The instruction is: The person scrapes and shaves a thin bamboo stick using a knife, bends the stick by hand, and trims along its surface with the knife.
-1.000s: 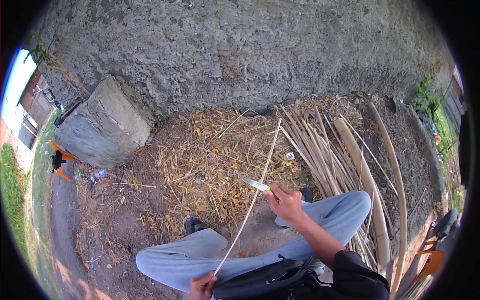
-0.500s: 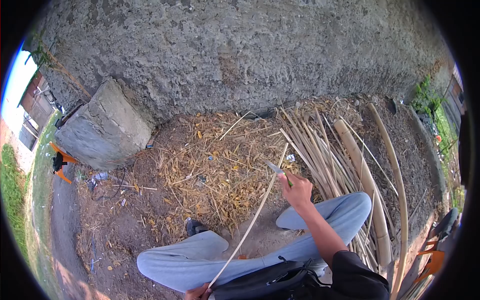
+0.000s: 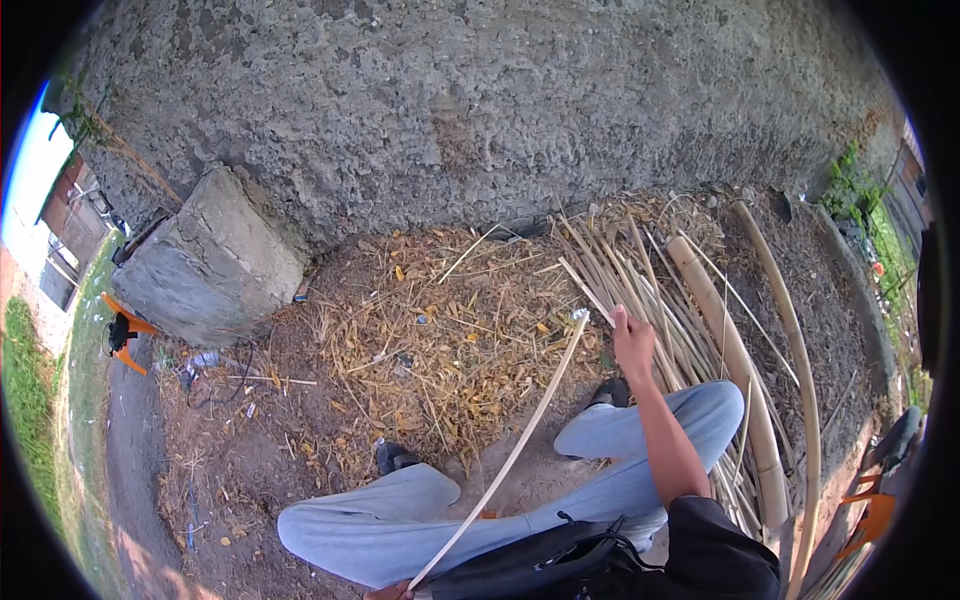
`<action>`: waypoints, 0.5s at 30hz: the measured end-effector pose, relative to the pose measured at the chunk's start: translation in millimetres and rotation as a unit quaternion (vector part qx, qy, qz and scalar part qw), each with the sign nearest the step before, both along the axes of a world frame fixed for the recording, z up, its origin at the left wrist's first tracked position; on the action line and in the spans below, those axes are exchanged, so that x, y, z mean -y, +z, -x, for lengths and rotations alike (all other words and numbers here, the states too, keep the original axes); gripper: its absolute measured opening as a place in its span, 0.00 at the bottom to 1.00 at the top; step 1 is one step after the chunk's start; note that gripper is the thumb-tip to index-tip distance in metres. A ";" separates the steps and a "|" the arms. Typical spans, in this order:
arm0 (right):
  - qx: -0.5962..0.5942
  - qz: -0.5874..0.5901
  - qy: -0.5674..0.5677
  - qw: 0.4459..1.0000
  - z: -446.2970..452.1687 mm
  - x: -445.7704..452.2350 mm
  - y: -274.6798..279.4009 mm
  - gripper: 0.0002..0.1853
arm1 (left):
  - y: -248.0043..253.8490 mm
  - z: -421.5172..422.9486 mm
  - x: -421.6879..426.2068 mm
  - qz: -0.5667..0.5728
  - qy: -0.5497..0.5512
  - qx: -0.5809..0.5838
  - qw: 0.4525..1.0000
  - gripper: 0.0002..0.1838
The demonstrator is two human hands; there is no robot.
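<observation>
A long, thin bamboo strip (image 3: 513, 455) slants across my lap, its far end over the leaf-strewn ground. My left hand (image 3: 388, 592), partly cut off by the bottom edge, is closed around the strip's near end. Beyond the strip's far end and to its right, my right hand (image 3: 634, 343) is closed on a small knife, its blade hard to make out against the pale bamboo behind. That hand is apart from the strip. Below and behind it lies a pile of split bamboo strips (image 3: 686, 345).
Two thicker bamboo poles, one a wide pole (image 3: 733, 370) and one a curved pole (image 3: 790, 330), lie on the right. A rough wall (image 3: 460, 110) rises ahead, with a concrete block (image 3: 225, 250) at left. Dry leaves (image 3: 440, 350) cover the ground. An orange object (image 3: 128, 335) stands far left.
My right hand has moved right and slightly away from me, from beside the strip to clear of its far end. The strip remains in my left hand, which sits slightly lower in view.
</observation>
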State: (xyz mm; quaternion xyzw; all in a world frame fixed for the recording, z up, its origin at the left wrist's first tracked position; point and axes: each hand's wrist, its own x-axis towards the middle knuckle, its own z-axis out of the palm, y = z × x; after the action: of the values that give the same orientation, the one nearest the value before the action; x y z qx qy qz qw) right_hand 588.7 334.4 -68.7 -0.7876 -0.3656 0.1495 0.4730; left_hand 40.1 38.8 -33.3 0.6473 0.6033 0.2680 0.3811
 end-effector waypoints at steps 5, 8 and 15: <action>-0.089 -0.067 0.133 0.985 69.6 38.6 26.2 0.21 | 18.7 -39.3 -29.6 -0.031 0.004 -0.135 0.990 0.13; -0.052 -0.059 0.242 0.967 121.2 72.8 53.4 0.17 | 27.8 -67.2 -51.2 0.079 0.060 -0.088 0.991 0.14; -0.048 -0.040 0.437 0.897 180.4 115.9 38.2 0.18 | 2.3 -99.0 -90.9 0.015 0.091 0.090 0.992 0.15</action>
State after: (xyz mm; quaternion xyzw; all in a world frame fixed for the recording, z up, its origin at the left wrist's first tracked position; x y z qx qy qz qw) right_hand 408.2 218.5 -30.6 -0.5209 -0.6557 0.3638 0.4080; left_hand 139.1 129.7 -31.0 0.5569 0.6271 0.3496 0.4177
